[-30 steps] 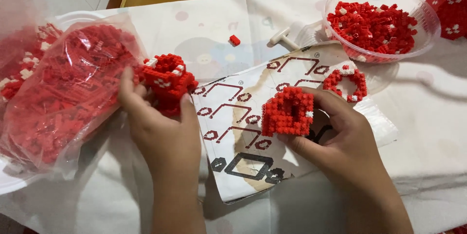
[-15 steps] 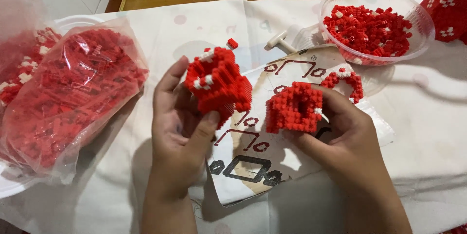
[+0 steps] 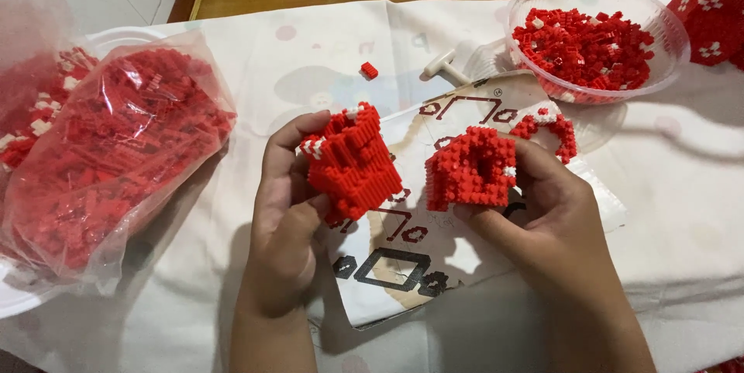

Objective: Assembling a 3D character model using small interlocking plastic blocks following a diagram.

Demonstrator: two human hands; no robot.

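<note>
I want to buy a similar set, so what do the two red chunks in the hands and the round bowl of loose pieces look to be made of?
Left-hand chunk: likely hard moulded plastic, tiny studded bricks, slight sheen, some white ones.
Right-hand chunk: same studded red plastic look, a few white bricks.
Bowl: thin clear plastic, probably disposable; see-through wall with a ribbed rim.
</note>
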